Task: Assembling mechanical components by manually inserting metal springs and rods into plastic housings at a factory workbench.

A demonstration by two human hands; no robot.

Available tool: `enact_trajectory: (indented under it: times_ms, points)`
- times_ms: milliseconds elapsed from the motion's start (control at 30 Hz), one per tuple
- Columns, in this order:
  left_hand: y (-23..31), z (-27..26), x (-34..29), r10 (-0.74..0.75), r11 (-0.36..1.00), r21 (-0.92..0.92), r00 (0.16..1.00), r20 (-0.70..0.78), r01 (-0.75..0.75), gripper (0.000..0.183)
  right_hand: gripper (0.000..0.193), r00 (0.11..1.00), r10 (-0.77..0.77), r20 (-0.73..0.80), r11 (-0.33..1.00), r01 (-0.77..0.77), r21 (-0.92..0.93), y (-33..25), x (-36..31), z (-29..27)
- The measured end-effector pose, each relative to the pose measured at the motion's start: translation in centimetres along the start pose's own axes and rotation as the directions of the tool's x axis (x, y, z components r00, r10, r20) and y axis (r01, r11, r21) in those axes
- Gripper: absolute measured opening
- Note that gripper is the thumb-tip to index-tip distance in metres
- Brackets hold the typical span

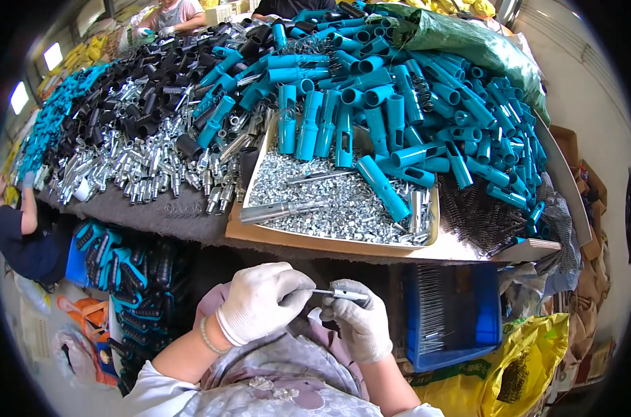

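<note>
Both my hands wear white gloves and meet above my lap, in front of the table edge. My left hand [265, 300] is closed, pinching a thin metal rod [321, 292] that points to the right. Between the fingers of my right hand [360, 324] is a short silver metal tube [350, 295] with a small hole in its side. The rod's right end meets the tube's left end; whether it goes inside, I cannot tell. Just beyond my hands stands a shallow tray [287, 235] of small silver metal pieces, with teal tubes [383, 187] lying across it.
Teal tubes [454, 90], black sleeves [148, 104] and silver fittings [148, 163] heap the table. Dark springs [479, 212] lie at right. Below stand a blue bin [474, 306] with thin rods [430, 313] and a yellow bag [538, 354]. Other people [27, 229] work at left and across.
</note>
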State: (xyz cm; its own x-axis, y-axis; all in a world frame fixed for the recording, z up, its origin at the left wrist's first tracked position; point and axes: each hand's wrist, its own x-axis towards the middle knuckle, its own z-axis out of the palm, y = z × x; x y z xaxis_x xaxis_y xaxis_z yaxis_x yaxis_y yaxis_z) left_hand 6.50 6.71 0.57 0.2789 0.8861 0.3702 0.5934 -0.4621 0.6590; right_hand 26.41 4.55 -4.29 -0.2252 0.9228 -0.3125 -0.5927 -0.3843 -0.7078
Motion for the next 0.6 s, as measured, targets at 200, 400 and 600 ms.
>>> enact_trajectory:
  times_ms: [200, 400, 600]
  points:
    - [-0.7, -1.2, -0.5, 0.095, 0.983, 0.154, 0.994, 0.047, -0.101, 0.006, 0.026, 0.997, 0.073, -0.015, 0.940, -0.074, -0.332, -2.2, 0.3, 1.4]
    - [-0.5, -1.9, -0.6, 0.154, 0.963, 0.209, 0.985, 0.078, -0.167, 0.006, 0.017, 1.000, -0.005, -0.029, 0.793, -0.013, -0.610, -1.7, 0.9, 1.6]
    - [-2.5, -3.6, 2.2, 0.318, 0.911, 0.269, 0.948, 0.025, -0.313, 0.009, 0.013, 0.988, -0.124, -0.089, 0.786, 0.043, -0.617, -1.3, 1.2, 0.3]
